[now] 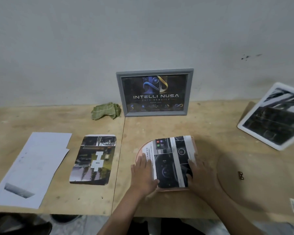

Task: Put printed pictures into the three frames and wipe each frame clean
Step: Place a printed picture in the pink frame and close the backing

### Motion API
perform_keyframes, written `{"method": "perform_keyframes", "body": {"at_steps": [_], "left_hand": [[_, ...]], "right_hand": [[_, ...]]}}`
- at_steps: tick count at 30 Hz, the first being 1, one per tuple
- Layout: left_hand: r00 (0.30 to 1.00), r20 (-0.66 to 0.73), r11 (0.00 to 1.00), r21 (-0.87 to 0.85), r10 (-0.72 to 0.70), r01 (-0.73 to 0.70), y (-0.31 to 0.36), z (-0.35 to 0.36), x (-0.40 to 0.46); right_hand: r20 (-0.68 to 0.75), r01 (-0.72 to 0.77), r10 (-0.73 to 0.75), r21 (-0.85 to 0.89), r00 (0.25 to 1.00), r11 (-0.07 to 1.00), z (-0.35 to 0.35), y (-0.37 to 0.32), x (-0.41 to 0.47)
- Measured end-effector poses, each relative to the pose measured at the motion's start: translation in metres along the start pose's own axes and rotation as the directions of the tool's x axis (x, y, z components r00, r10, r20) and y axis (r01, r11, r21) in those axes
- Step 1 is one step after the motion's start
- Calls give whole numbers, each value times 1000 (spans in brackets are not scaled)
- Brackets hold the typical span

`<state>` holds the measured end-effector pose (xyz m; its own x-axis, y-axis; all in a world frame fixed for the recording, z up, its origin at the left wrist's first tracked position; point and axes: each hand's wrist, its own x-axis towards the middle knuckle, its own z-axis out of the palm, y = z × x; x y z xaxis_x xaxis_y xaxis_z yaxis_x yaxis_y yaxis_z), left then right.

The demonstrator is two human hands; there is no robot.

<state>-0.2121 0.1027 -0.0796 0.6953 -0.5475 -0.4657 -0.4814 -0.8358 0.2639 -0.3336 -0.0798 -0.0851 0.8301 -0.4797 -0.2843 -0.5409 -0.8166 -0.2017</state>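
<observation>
Print (171, 160) lengthwise away, flat on pink frame (139, 154).

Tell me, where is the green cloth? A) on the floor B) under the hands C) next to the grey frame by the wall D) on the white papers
C: the crumpled green cloth lies on the table just left of the grey frame that leans against the wall, far from both hands.
</observation>
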Motion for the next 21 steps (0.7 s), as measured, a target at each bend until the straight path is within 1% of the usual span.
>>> {"method": "perform_keyframes", "body": {"at_steps": [2,3,9,14,17,19,21], "left_hand": [[1000,11,1000,12,16,-16,1,-3,0],[999,27,1000,17,22,-23,2,-3,-1],[997,46,998,32,55,-56,0,-3,-4],[996,-21,996,-46,82,-83,-7,1,3],[995,-70,993,-88,76,-82,-7,4,2],[990,-109,987,-120,93,-106,-4,5,1],[983,-135,976,-163,123,-145,4,6,-2]], "right_hand": [[87,-5,5,4,996,1000,0,2,-4],[101,-8,8,0,995,1000,2,4,-6],[84,0,-1,4,997,1000,-2,10,-8],[98,-15,13,17,995,1000,-11,4,-9],[28,-38,35,110,999,993,-20,2,-12],[-27,-100,108,209,994,973,-25,7,-14],[-63,-160,180,245,982,956,-29,12,-18]]}}
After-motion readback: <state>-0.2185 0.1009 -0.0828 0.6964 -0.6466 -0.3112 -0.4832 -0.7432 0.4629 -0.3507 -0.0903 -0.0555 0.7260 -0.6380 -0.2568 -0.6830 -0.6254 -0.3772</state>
